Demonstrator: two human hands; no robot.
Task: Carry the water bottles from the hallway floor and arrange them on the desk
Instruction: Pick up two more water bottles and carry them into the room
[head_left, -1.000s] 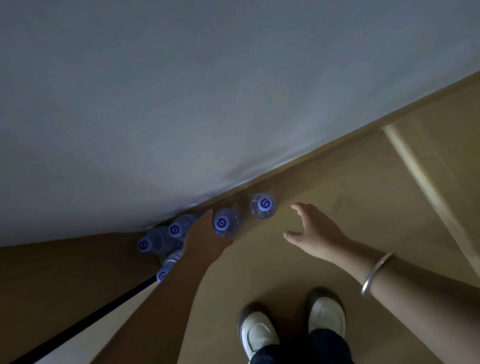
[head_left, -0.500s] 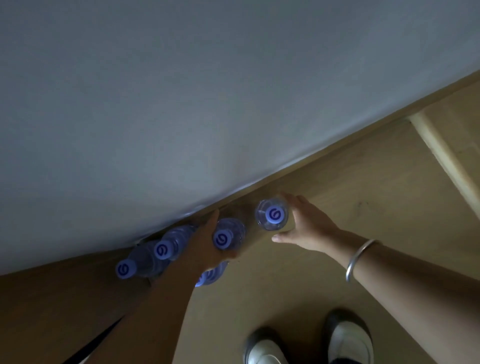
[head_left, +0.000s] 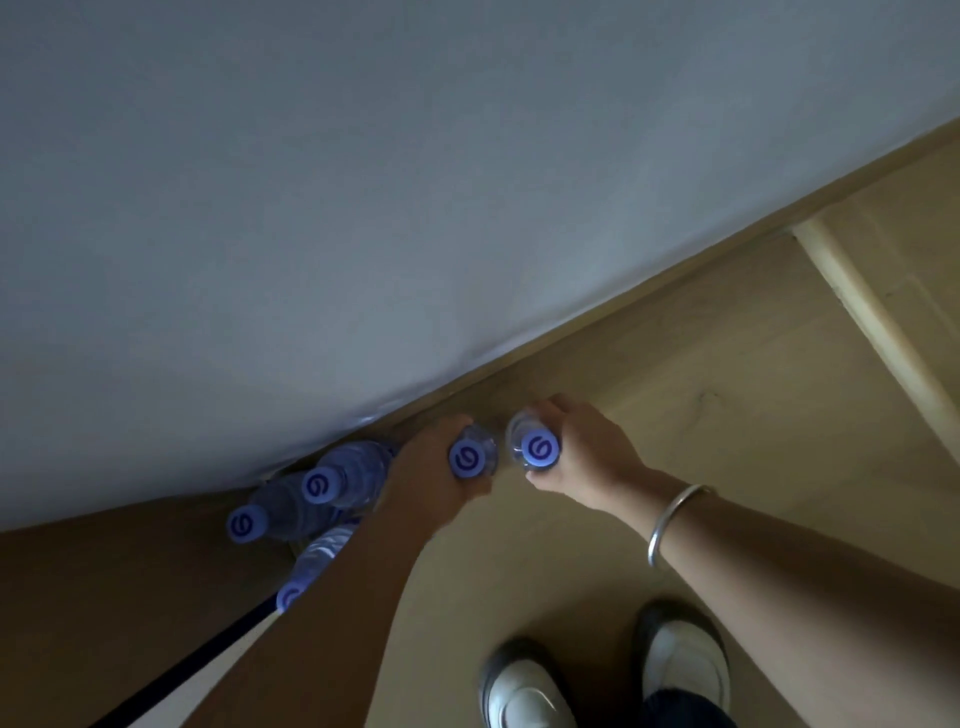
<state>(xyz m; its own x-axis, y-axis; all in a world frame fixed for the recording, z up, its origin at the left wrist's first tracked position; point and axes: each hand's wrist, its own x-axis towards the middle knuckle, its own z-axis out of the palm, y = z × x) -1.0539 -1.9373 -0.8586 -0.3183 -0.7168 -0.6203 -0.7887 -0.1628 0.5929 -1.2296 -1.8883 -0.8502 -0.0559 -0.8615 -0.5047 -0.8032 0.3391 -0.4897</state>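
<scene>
Hallway floor (head_left: 675, 374), wall edge: left hand (head_left: 431, 467) and right hand (head_left: 582, 457), open a second ago, now each clasp one bottle; lift pending.

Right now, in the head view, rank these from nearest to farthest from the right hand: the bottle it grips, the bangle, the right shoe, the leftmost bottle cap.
1. Gripped bottle, inside the right hand.
2. Bangle, on that hand's wrist.
3. Right shoe, below on the floor.
4. Leftmost bottle cap, far left by the wall.
</scene>
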